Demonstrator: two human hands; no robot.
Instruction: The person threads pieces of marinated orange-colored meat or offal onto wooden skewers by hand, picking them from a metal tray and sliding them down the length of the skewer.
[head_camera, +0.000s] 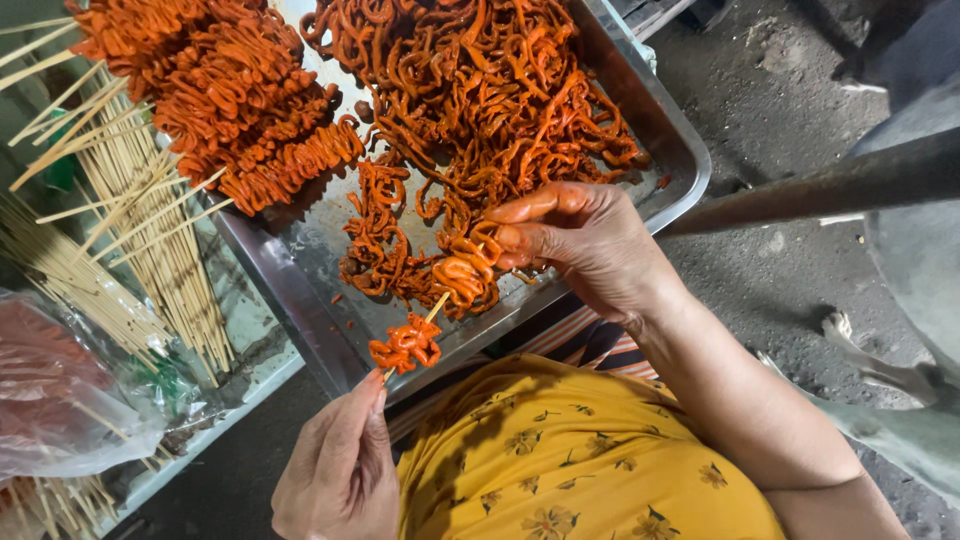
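Observation:
My left hand (340, 470) pinches the lower end of a thin bamboo skewer (436, 308) that slants up to the right. A folded clump of orange marinated meat strip (406, 343) is threaded on the skewer. My right hand (580, 240) holds another orange meat strip (462, 272) at the skewer's tip, over the near edge of a metal tray (300, 290). The tray is filled with a tangle of loose orange strips (480, 100). Finished skewers (240, 110) are stacked at the tray's left end.
Bundles of bare bamboo sticks (150, 250) lie left of the tray, beside clear plastic bags (60, 390). My yellow flowered shirt (560, 460) fills the bottom middle. Grey concrete ground (780, 260) and a dark pole (830, 185) lie to the right.

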